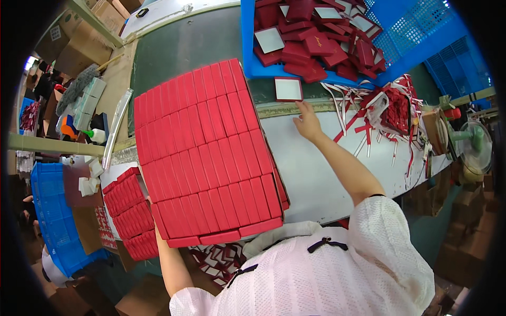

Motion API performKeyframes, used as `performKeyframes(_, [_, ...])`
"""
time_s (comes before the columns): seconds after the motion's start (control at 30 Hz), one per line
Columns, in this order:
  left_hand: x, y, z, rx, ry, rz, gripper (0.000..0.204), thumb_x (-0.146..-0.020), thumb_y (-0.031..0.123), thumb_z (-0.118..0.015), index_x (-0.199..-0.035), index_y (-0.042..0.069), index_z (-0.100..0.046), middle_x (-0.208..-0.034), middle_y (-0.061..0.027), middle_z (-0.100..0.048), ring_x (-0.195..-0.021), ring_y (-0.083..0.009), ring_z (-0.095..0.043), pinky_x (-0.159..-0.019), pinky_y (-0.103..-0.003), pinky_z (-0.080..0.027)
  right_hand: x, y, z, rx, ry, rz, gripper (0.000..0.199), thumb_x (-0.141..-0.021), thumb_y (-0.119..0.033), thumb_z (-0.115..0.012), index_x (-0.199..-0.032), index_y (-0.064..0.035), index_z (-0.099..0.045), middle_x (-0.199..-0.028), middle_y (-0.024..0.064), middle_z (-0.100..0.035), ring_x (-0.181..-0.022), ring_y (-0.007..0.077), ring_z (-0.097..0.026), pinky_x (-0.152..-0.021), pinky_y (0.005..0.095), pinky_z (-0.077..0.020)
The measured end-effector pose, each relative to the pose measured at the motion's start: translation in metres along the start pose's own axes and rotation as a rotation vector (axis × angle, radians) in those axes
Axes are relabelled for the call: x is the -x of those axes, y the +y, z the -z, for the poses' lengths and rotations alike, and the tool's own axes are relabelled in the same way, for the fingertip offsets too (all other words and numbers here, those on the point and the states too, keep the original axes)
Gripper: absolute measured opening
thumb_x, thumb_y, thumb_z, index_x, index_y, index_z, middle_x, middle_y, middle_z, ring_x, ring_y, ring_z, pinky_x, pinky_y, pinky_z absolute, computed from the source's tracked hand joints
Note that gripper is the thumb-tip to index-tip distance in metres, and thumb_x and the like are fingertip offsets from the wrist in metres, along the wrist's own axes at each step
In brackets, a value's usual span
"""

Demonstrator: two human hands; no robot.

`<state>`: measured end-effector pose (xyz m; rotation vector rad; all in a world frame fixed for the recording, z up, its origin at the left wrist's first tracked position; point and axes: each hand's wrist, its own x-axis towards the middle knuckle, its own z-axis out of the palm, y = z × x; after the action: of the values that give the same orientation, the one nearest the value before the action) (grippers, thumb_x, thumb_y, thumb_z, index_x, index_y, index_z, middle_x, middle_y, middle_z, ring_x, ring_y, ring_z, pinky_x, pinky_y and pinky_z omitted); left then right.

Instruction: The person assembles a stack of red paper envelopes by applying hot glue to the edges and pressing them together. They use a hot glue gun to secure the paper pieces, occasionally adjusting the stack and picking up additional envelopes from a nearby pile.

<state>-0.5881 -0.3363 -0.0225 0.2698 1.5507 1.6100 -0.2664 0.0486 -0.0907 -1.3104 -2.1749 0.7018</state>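
Note:
A large block of narrow red boxes (205,142), packed in several rows, stands in front of me on the work table. My left forearm reaches up along its left edge; the left hand (151,203) is almost wholly hidden behind the block, so its fingers do not show. To the right, my right hand (308,122) is open, fingers apart, just below a small square red box part with a white inside (288,89). The fingertips are close to its lower edge; I cannot tell whether they touch. Nothing shows in that hand.
A blue crate (246,42) at the back holds many loose red box parts. Red and white ribbons (363,124) lie at the right, near a small fan (470,138). Smaller stacks of red boxes (129,216) and a blue crate (52,210) are at the left.

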Motion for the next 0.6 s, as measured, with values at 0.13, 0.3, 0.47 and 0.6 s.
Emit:
performKeyframes(0.13, [-0.003, 0.003, -0.002, 0.018, 0.029, 0.010, 0.048, -0.095, 0.032, -0.036, -0.129, -0.002, -0.035, -0.133, -0.0181, -0.038, -0.119, -0.0270, -0.041, -0.100, -0.037, -0.032, -0.031, -0.008, -0.013, 0.243, -0.108, 0.100, 0.044, -0.075, -0.008, -0.057, -0.118, -0.0079, -0.050, -0.111, 0.0177, -0.054, -0.098, 0.0379, -0.054, -0.084, 0.0416, -0.0459])
performKeyframes(0.3, [-0.015, 0.004, -0.001, 0.034, 0.042, 0.047, 0.050, -0.095, 0.033, -0.036, -0.130, -0.002, -0.035, -0.134, -0.0180, -0.036, -0.120, -0.0270, -0.040, -0.101, -0.037, -0.031, -0.057, -0.005, -0.013, 0.474, -0.225, 0.038, 0.015, -0.075, -0.011, -0.060, -0.089, -0.0093, -0.060, -0.091, 0.0115, -0.059, -0.087, 0.0326, -0.059, -0.074, 0.0414, -0.0487])
performKeyframes(0.47, [-0.021, 0.008, 0.000, 0.029, 0.071, 0.043, 0.051, -0.094, 0.035, -0.036, -0.130, -0.001, -0.034, -0.135, -0.0179, -0.035, -0.121, -0.0270, -0.039, -0.101, -0.037, -0.030, -0.061, -0.037, 0.037, 0.279, -0.173, 0.517, 0.013, -0.070, -0.018, -0.067, -0.078, -0.0093, -0.060, -0.080, 0.0082, -0.057, -0.078, 0.0297, -0.058, -0.068, 0.0409, -0.0472])
performKeyframes(0.6, [-0.026, 0.014, -0.007, 0.010, 0.061, 0.031, 0.052, -0.094, 0.036, -0.037, -0.131, -0.001, -0.034, -0.135, -0.0179, -0.034, -0.122, -0.0270, -0.038, -0.102, -0.037, -0.029, -0.140, -0.071, 0.101, 0.124, 0.351, 0.405, 0.040, -0.072, -0.018, -0.069, -0.107, -0.0054, -0.055, -0.100, 0.0152, -0.053, -0.083, 0.0308, -0.057, -0.072, 0.0390, -0.0475])
